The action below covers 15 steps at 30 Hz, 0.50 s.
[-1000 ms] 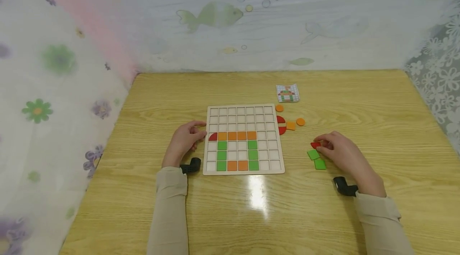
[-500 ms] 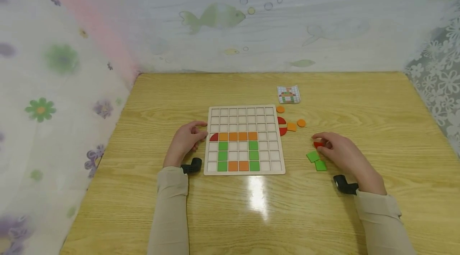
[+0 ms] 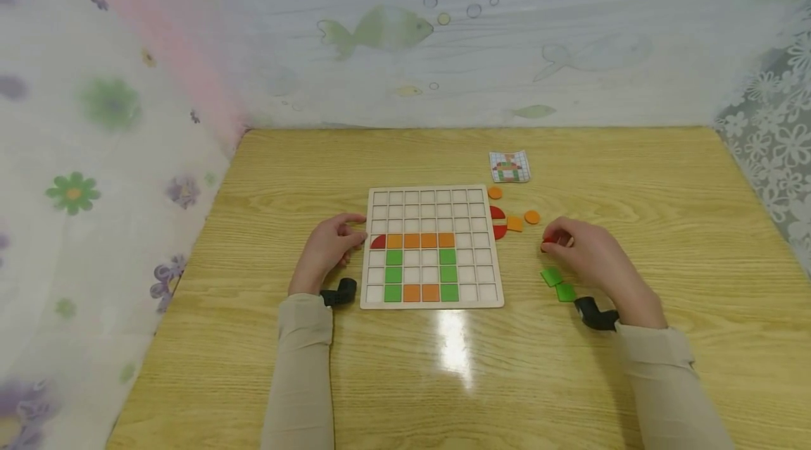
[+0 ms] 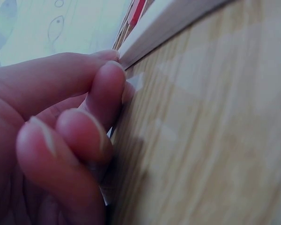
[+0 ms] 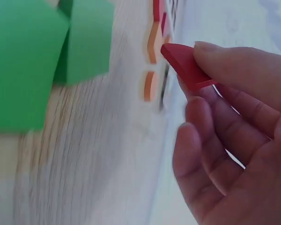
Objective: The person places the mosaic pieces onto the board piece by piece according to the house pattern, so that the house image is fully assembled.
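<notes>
A red quarter-circle tile [image 5: 186, 62] is pinched between the thumb and finger of the right hand [image 3: 592, 253], over the part of the worktop [image 3: 317, 168] between the grid board [image 3: 411, 211] and the worktop's right edge. Nothing is gripped by the left hand [image 3: 326, 249]: its fingers are loosely bent, with fingertips at the board's left edge. For the tile to be carried well, a light pinch on its faces is probably enough, and its tilt, seen in the right wrist view, would be best levelled and its rounded side oriented before it is let down anywhere. The board is best steadied by the left fingertips, and the loose pieces should be cleared by the wrist. Four red quarter-circles are counted: the held one, one in the board, and two red pieces [image 3: 500, 232] by its right edge. Of seven orange squares, six are set in the board and one loose orange square [image 3: 515, 224] lies outside. Of eight green squares, six are set in and two loose green squares [image 3: 551, 277] lie near the right hand. Two orange discs [image 3: 532, 217] and one printed card [image 3: 510, 167], towards the worktop's far edge, are seen.
</notes>
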{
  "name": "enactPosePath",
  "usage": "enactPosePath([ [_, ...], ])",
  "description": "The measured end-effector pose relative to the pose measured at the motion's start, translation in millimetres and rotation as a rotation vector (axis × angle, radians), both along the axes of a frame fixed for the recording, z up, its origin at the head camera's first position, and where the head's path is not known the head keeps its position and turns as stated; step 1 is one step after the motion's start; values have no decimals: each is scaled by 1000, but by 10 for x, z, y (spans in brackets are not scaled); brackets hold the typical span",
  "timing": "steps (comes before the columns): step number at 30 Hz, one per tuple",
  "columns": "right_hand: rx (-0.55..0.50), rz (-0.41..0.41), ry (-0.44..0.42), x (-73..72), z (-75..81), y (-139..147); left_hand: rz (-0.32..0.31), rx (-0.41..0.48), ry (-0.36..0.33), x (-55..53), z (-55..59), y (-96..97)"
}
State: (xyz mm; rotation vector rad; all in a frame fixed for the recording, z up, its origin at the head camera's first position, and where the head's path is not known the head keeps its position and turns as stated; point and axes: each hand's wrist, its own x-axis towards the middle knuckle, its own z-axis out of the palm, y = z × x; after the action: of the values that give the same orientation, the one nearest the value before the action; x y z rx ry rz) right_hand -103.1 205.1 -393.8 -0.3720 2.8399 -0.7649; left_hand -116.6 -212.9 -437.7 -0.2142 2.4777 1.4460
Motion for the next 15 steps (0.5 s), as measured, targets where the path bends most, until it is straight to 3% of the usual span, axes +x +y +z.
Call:
enactPosePath([
  [15,-8,129,52,-142,-48,-296,-6,-36,-3,-7,2,-2],
])
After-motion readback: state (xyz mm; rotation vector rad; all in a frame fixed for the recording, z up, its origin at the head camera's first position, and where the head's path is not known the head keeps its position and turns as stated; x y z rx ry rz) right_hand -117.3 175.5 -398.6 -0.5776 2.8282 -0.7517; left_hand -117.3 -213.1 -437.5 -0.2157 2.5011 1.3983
